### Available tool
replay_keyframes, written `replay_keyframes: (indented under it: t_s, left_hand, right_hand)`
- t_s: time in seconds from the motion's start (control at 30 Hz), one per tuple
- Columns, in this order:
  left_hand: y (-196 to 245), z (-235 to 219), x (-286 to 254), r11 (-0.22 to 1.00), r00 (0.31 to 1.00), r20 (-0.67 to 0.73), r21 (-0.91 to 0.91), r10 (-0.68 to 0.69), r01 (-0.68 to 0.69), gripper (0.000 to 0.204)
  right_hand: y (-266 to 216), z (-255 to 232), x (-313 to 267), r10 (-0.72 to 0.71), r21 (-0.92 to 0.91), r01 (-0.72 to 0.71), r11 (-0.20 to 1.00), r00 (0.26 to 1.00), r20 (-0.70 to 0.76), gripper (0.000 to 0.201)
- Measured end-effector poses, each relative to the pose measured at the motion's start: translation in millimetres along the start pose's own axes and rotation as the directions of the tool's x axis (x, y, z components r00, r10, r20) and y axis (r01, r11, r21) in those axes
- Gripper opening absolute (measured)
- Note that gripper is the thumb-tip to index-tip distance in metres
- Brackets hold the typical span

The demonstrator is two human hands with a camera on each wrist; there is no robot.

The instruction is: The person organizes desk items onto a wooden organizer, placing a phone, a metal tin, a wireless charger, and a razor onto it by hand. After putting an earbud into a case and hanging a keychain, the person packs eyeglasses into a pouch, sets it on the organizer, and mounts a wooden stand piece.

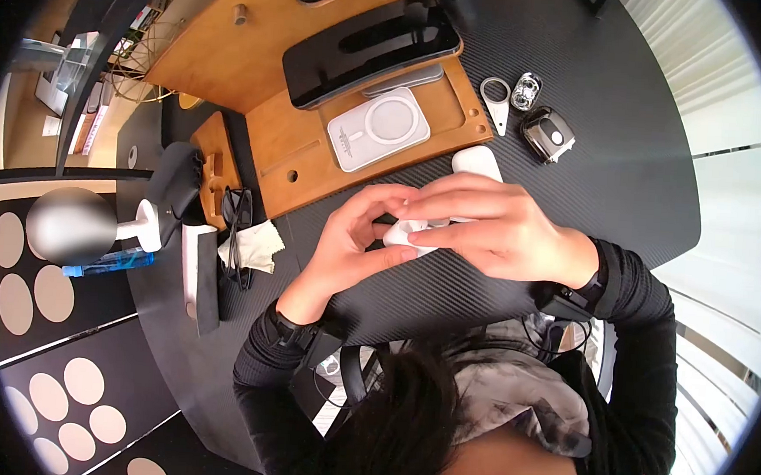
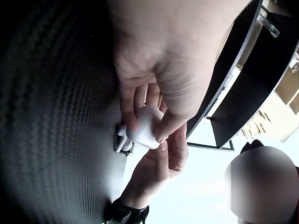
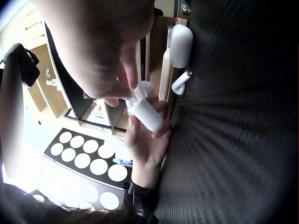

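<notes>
My left hand holds a small white earbud case between its thumb and fingers, just over the black desk. The case's lid stands raised. From the other side my right hand reaches in, thumb and fingertips pinching a small white earbud at the case's mouth; the fingers hide most of it. A second white earbud lies on the desk below the right hand. Beside that lies a larger white rounded case. In the left wrist view the white case shows its smooth outside.
Behind the hands stands a wooden desk riser bearing a dark-screened device and a white power bank. To the right lie a white ring-topped piece and a dark gadget. Glasses and a cloth lie left.
</notes>
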State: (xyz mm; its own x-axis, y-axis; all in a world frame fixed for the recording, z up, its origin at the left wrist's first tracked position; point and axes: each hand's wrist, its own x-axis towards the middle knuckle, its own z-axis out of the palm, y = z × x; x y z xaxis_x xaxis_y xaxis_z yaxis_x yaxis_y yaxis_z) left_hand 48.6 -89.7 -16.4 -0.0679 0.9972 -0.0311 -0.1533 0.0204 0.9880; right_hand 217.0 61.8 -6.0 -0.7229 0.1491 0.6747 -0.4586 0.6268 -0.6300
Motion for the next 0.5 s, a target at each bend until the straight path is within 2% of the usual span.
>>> replay_keyframes:
  t_s: [0.1, 0.17, 0.2, 0.27, 0.3, 0.4, 0.5]
  left_hand:
    - [-1, 1, 0, 0.999, 0.998, -0.069, -0.045, -0.004, 0.001, 0.061]
    - [-5, -2, 3, 0.995, 0.986, -0.133, 0.004, 0.100, -0.100, 0.061]
    - [-4, -1, 3, 0.995, 0.973, -0.210, 0.014, 0.096, -0.095, 0.060]
    - [2, -1, 3, 0.999, 0.965, -0.261, -0.034, 0.030, -0.040, 0.060]
    - [1, -1, 3, 0.999, 0.965, -0.261, -0.034, 0.030, -0.040, 0.060]
    - [-3, -1, 3, 0.997, 0.969, -0.234, 0.039, 0.080, -0.073, 0.059]
    - [-3, -1, 3, 0.995, 0.969, -0.227, 0.068, 0.093, -0.079, 0.058]
  right_hand:
    - [-5, -3, 2, 0.000, 0.001, 0.000, 1.000, 1.000, -0.010, 0.027]
    - [-5, -10, 0, 0.119, -0.074, -0.124, 0.990, 0.991, -0.067, 0.026]
    - [-6, -13, 2, 0.120, -0.074, -0.125, 0.989, 0.991, -0.066, 0.026]
    - [-7, -17, 5, 0.189, -0.386, -0.137, 0.912, 0.977, 0.101, 0.021]
    - [-6, -17, 4, 0.189, -0.386, -0.137, 0.912, 0.977, 0.101, 0.021]
    - [-2, -11, -3, 0.271, -0.511, -0.103, 0.853, 0.925, 0.266, 0.018]
    - [0, -12, -5, 0.256, -0.512, -0.101, 0.853, 0.936, 0.242, 0.015]
